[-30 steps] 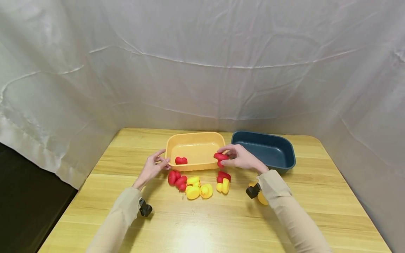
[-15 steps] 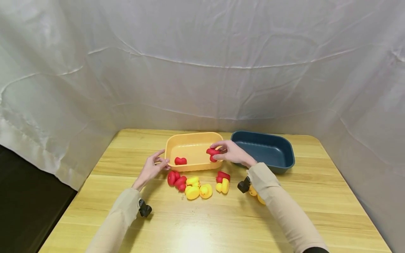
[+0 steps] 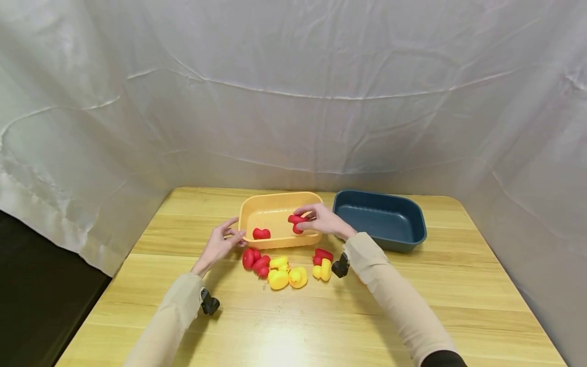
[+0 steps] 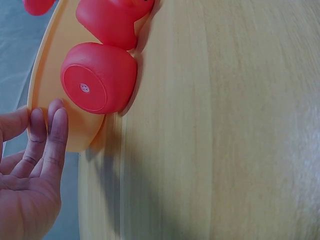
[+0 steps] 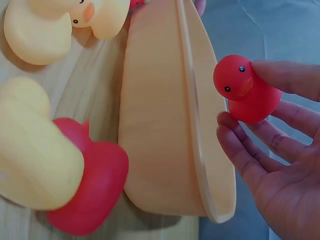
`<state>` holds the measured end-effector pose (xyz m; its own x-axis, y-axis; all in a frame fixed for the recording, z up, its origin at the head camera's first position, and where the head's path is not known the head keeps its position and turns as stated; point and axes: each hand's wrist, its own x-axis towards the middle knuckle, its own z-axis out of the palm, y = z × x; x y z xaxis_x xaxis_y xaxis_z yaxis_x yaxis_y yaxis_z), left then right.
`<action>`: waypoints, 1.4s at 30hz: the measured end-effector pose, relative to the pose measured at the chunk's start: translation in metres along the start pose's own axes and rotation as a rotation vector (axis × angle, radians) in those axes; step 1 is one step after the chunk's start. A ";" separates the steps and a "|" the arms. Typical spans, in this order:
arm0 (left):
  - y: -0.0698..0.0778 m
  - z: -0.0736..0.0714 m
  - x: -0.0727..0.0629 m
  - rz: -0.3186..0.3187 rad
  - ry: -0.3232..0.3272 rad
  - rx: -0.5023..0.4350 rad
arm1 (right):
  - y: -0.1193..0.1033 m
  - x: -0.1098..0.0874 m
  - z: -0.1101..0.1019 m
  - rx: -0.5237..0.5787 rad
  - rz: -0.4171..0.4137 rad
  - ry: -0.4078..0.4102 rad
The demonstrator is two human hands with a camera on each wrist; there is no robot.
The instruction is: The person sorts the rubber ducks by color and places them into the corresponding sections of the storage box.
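Note:
My right hand [image 3: 322, 221] pinches a red rubber duck [image 5: 246, 90] between thumb and fingers, over the right part of the yellow bin [image 3: 281, 243]. In the right wrist view the duck's face turns toward the camera, above the bin's rim. My left hand [image 3: 220, 243] holds the bin's near left corner, thumb at the rim and fingers along the outer wall in the left wrist view. Another red duck [image 3: 261, 234] lies inside the bin at the left. Just in front of the bin are red ducks [image 4: 99, 78], one showing its flat round base.
Yellow ducks [image 3: 278, 279] lie grouped before the bin, near the red ones. Farther right, a yellow duck [image 3: 326, 269] leans against a red duck [image 3: 323, 255]. A dark blue bin [image 3: 380, 224] stands right of the yellow bin. Grey-white sheeting [image 3: 293, 102] hangs behind the wooden table [image 3: 257, 326].
My right hand has carried the red duck leftward, from the yellow bin's right end to over its inside. The left hand has stayed at the bin's corner.

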<state>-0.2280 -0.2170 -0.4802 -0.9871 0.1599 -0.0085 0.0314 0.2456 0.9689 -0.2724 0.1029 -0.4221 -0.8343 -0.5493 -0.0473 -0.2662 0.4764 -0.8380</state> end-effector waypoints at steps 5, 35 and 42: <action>0.001 0.000 0.000 -0.001 0.002 0.006 | 0.001 0.009 0.007 -0.031 -0.018 -0.006; 0.001 -0.001 0.002 -0.001 0.004 0.004 | -0.002 0.022 0.021 -0.088 -0.010 -0.007; 0.000 -0.001 0.001 0.000 0.009 0.003 | -0.002 0.014 0.017 -0.045 -0.031 0.018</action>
<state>-0.2293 -0.2174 -0.4798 -0.9885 0.1510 -0.0060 0.0321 0.2488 0.9680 -0.2753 0.0826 -0.4300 -0.8335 -0.5524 -0.0115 -0.3134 0.4898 -0.8135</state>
